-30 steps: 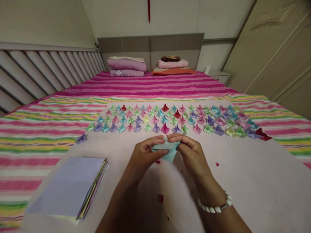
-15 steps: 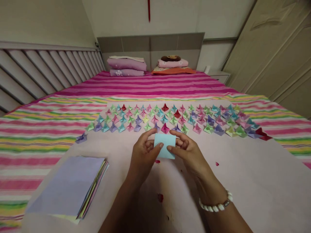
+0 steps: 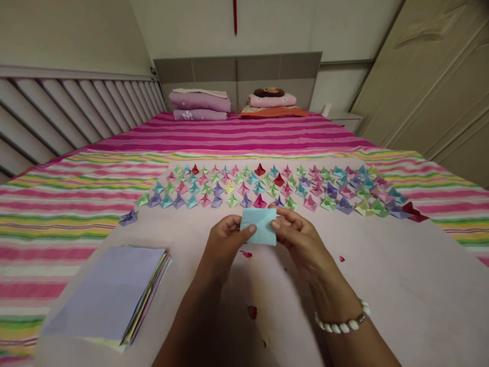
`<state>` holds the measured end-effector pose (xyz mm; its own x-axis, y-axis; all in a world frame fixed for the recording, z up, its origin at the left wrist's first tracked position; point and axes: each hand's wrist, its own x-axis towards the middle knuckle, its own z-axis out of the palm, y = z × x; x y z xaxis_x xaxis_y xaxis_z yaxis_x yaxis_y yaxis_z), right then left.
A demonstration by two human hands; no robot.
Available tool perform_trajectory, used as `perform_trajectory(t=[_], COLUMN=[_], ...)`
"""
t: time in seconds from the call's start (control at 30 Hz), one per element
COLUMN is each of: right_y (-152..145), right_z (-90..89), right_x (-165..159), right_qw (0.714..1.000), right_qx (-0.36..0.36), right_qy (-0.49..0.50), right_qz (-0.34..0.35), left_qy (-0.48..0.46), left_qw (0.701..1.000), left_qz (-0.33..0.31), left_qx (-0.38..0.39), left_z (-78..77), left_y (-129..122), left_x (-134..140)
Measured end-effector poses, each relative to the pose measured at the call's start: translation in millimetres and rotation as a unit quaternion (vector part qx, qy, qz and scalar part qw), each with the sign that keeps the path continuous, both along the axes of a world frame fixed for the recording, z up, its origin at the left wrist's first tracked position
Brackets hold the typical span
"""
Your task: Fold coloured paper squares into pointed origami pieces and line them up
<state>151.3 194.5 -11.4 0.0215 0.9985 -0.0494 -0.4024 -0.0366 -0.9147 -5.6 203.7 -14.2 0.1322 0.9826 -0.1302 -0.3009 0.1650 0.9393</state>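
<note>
A small light-blue square of folded paper (image 3: 260,230) is held up in the middle, above the pale sheet (image 3: 382,285). My left hand (image 3: 228,242) pinches its left side, thumb across the front and fingers behind. At the right edge, my right hand (image 3: 300,238) grips it between thumb and fingers; a white bead bracelet (image 3: 344,326) circles that wrist. Just beyond the paper stand rows of little folded paper boats (image 3: 260,201) in several colours. The fingers behind the square are partly hidden.
To the left lies a stack of coloured paper (image 3: 107,290), lavender on top. Red scraps (image 3: 252,312) and another red bit (image 3: 342,259) dot the sheet. Beneath is a striped bedspread (image 3: 76,204); folded bedding (image 3: 200,104) sits by the headboard (image 3: 214,69).
The blue square has levelled out and shows creases on its face. My right thumb has shifted from its lower front to the right edge.
</note>
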Motion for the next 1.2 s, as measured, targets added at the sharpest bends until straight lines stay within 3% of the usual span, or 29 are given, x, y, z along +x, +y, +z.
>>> perform_trajectory(t=[0.13,0.33,0.6,0.9,1.2], right_y=[-1.4,-0.5,-2.6,-0.5,-1.7], right_z=[-3.9,-5.7,-6.1,-6.2,-5.8], right_x=[-4.8,-4.7,-6.5,-2.6,-3.8], right_qw=[0.998,0.998,0.998,0.994,0.993], right_qx=[0.006,0.031,0.025,0.072,0.07], right_qy=[-0.024,-0.054,-0.047,-0.078,-0.09], right_qz=[0.057,-0.004,0.032,-0.018,-0.019], left_qy=[-0.033,-0.024,0.001,0.098,0.089], left_qw=[0.999,0.999,0.997,0.954,0.951], left_qz=[0.004,-0.032,0.014,0.043,0.027], left_qx=[-0.004,0.026,0.08,0.279,0.296], left_z=[2.1,6.4,5.8,3.1,1.4], left_y=[0.3,-1.7,-1.0,-3.1,-1.5], left_x=[0.5,1.3,2.5,-3.3,-5.4])
